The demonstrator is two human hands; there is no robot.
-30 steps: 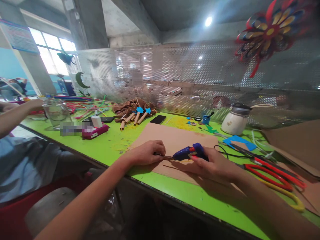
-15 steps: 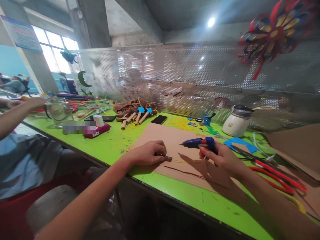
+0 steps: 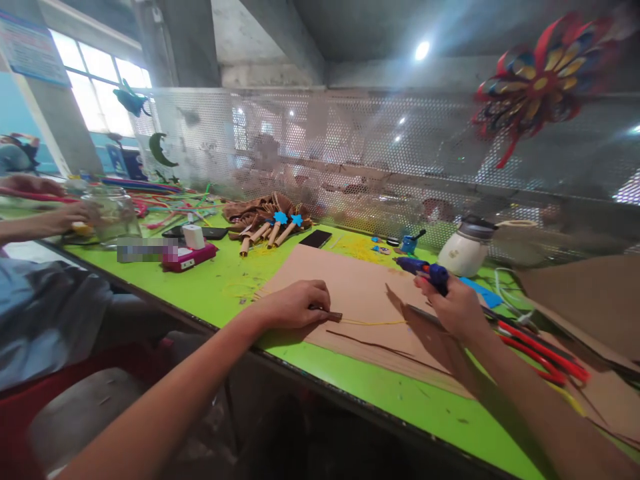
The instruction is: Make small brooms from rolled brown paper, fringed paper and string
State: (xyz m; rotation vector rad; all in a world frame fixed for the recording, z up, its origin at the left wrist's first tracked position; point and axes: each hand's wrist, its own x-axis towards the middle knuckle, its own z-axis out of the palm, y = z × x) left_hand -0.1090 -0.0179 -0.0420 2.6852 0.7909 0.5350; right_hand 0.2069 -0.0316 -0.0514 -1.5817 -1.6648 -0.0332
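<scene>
My left hand (image 3: 303, 303) rests on a stack of brown cardboard sheets (image 3: 345, 277), its fingers closed on a small dark brown strip (image 3: 334, 317). From the strip's end a thin yellow cord (image 3: 373, 323) runs to the right over the cardboard. A longer, thin brown strip (image 3: 367, 342) lies just in front of it. My right hand (image 3: 457, 310) grips a blue hot glue gun (image 3: 425, 270), held above the sheets with its nozzle pointing left, apart from the strip.
Red-handled scissors (image 3: 543, 350) lie by my right forearm. Behind are a white kettle (image 3: 463, 250), a phone (image 3: 316, 239) and folded brown paper pieces (image 3: 273, 223). At left are a magenta power strip (image 3: 193, 256), a glass jar (image 3: 111, 217) and a co-worker's hands (image 3: 70, 217).
My right hand has moved the glue gun right and up, away from the strip. My left hand keeps its hold. The co-worker's hands have shifted, and a pink strand shows there.
</scene>
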